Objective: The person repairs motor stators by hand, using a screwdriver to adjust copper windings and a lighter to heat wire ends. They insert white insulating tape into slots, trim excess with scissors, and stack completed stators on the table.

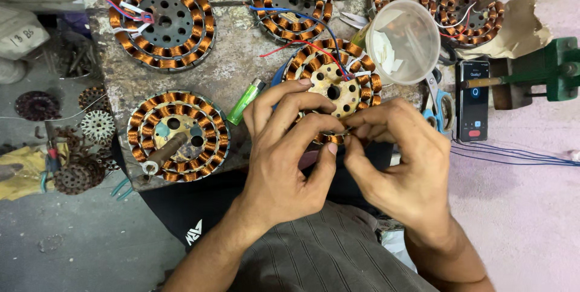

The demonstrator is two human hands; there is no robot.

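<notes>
I work both hands at the near rim of a round copper-wound stator with a brass-coloured centre plate (333, 86), which lies flat on the worn grey surface (241, 56) right in front of me. My left hand (290, 147) pinches fingertips to thumb at the rim, and my right hand (399, 159) pinches something thin there too; it looks like fine wire, though I cannot tell for sure. The stator looks heavy and rigid, so I judge it is best held by its metal core or centre plate. The thin coil wire and the red and blue leads (314, 44) seem easy to damage. A green lighter (246, 100) lies just left of it, and a clear plastic cup (403, 41) stands just beyond.
</notes>
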